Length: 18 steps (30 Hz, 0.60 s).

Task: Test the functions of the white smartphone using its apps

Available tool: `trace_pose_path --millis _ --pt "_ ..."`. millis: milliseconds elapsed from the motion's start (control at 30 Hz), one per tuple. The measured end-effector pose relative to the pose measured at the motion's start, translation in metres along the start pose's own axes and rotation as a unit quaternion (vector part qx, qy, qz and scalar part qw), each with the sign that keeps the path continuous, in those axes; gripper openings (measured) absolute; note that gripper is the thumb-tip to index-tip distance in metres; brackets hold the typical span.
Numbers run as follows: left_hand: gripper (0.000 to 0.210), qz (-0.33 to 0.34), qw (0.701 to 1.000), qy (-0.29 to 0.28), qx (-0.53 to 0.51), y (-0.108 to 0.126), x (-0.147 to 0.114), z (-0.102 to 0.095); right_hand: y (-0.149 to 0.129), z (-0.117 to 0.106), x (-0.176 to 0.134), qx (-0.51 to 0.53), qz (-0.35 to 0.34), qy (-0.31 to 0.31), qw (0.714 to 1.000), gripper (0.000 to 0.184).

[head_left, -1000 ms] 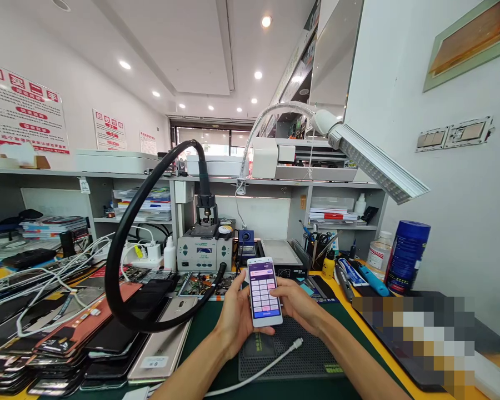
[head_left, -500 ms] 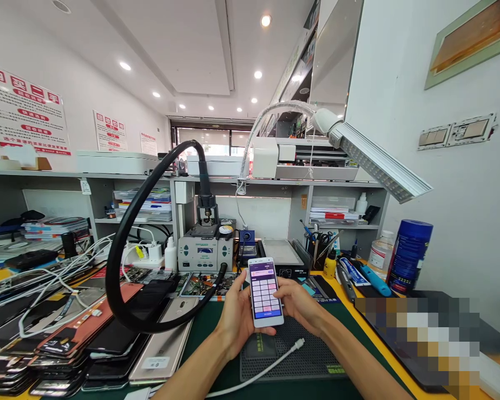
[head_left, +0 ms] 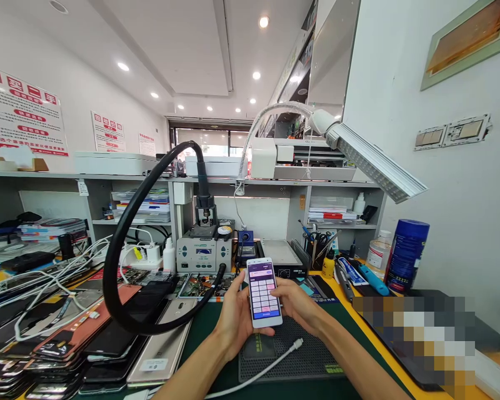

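Observation:
A white smartphone (head_left: 264, 294) with its screen lit is held upright above the work mat, tilted back towards me. A grid of light and pink boxes and a blue bar show on the screen. My left hand (head_left: 238, 311) wraps its left edge, with fingers behind and below it. My right hand (head_left: 298, 303) is at the right edge, a digit over the screen and the other fingers curled, partly hidden. Under the phone lies a dark perforated pad (head_left: 283, 361) on a green mat (head_left: 208, 339). A white cable (head_left: 270, 369) with a bare plug rests across the pad.
Stacked phones (head_left: 120, 344) fill the left side. A thick black hose (head_left: 112, 266) loops from the hot-air station (head_left: 204, 253). Circuit boards (head_left: 195, 286) lie behind the hands. A lamp (head_left: 375, 161) hangs at upper right, above a blue can (head_left: 408, 255) and a blue-handled tool (head_left: 374, 279).
The whole view has shifted very slightly. Both hands and the smartphone keep the same pose, with the right hand's digit still over the screen.

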State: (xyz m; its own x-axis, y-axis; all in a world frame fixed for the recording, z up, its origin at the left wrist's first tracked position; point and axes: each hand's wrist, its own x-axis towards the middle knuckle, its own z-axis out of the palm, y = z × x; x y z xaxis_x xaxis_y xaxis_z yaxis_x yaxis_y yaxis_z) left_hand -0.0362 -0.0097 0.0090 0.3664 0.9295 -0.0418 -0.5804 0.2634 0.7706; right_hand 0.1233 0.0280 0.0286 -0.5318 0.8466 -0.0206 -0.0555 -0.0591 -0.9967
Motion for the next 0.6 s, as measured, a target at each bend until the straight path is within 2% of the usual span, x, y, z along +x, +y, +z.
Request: trace_pose_path --millis 600 --pt "0.071 -0.017 1.000 0.015 0.013 0.0007 -0.0014 0.0023 0.0025 -0.0003 0.0015 0.015 0.005 0.007 1.000 0.040"
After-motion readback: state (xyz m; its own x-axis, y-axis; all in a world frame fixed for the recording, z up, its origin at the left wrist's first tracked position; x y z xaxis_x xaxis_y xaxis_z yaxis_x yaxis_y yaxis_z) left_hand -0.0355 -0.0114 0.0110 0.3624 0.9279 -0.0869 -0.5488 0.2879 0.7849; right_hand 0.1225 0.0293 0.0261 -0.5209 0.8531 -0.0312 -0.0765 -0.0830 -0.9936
